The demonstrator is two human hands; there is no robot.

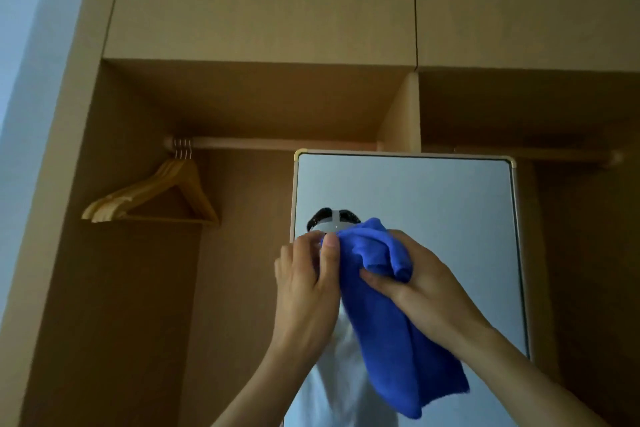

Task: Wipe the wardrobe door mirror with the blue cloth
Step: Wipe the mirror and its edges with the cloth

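Mirror (433,204): L hand (306,288), R hand (426,284) bunch plush cloth (391,340).

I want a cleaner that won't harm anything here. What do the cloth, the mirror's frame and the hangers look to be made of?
Blue cloth: soft, matte fabric, probably microfibre; it hangs in thick, fuzzy folds.
Mirror frame: thin pale edging with brassy rounded corners; metal or plastic, the look leaves it open.
Hangers: light, smooth wood, likely varnished, with shiny metal hooks.

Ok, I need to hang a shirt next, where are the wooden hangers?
In the head view the wooden hangers hang at the left end of the wardrobe rail, up and to the left of the mirror.
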